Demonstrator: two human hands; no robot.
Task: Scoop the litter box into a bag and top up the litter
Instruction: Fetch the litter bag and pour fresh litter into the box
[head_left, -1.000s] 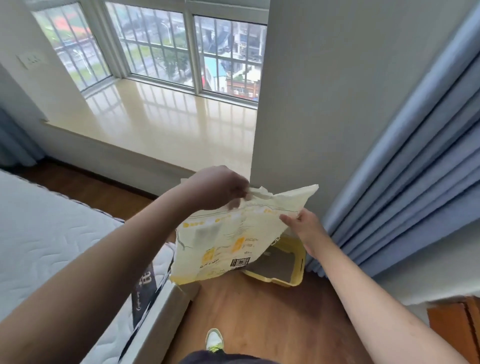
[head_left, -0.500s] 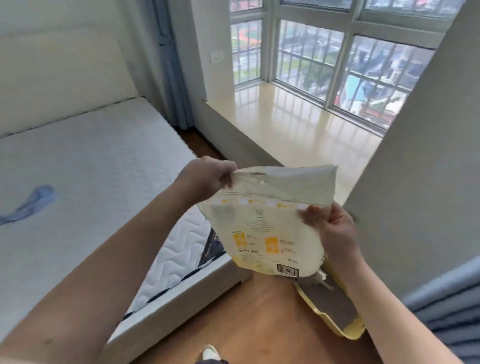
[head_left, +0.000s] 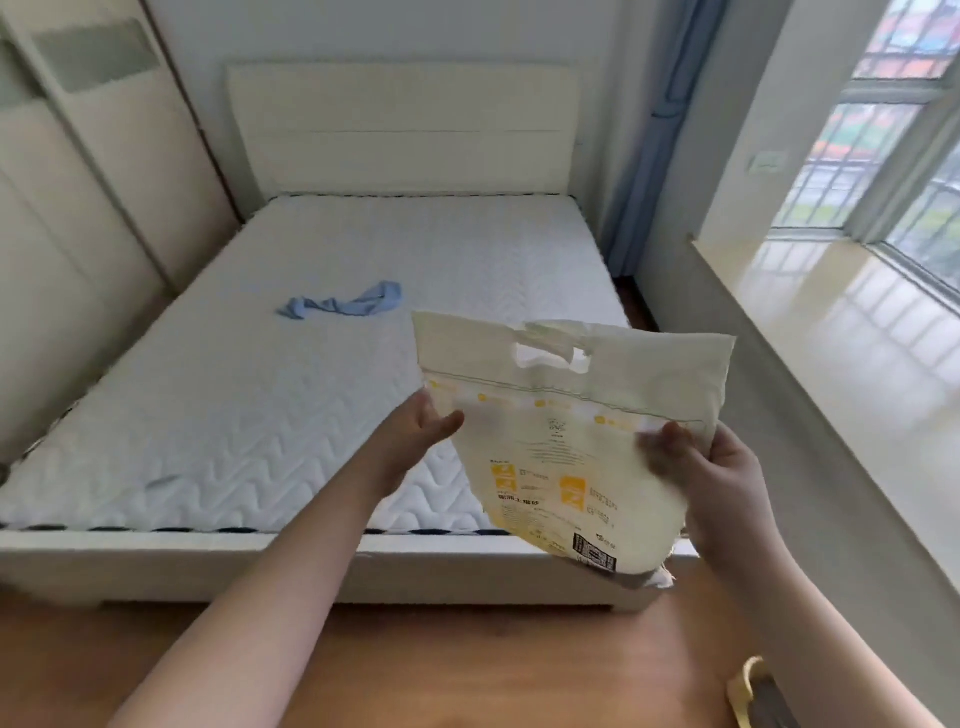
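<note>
Bedroom, bare mattress (head_left: 291, 395), wood floor (head_left: 467, 670); litter bag (head_left: 571, 441) between both hands.

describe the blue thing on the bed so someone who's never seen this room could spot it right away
Start at the big white bed with the cream headboard against the far wall. On its bare quilted mattress, left of centre and beyond the held bag, lies a small crumpled strip of light blue cloth. It is the only loose item and the only colour on that white surface.
</note>
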